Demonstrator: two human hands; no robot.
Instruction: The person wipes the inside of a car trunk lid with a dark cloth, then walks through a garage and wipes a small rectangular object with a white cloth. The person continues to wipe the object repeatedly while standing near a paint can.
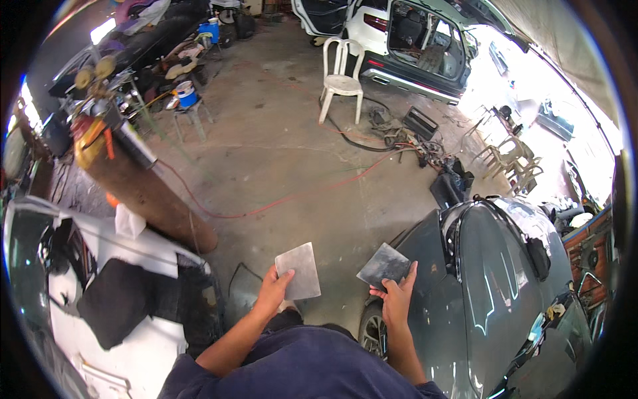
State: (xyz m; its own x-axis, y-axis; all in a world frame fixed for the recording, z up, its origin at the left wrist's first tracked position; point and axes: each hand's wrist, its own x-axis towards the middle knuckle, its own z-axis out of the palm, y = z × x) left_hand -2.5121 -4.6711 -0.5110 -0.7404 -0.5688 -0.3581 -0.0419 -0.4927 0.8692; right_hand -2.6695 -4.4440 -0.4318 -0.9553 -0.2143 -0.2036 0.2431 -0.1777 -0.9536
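We see the stained concrete floor (pixel 279 126) filling the frame's centre, a red hose (pixel 286 198) snaking across it and a white plastic chair (pixel 341 78) standing at upper centre.

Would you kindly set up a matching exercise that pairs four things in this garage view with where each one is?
Things:
1. Flat grey metal plate
2. Darker grey plate
3. White plastic chair
4. Rusty gas cylinder

Places:
A. Standing on the concrete floor near the white car's open rear
B. Held in the right hand, beside the dark car
C. Leaning at the left, next to the white panel
D. Held in the left hand

Pairs: 1-D, 2-B, 3-A, 4-C
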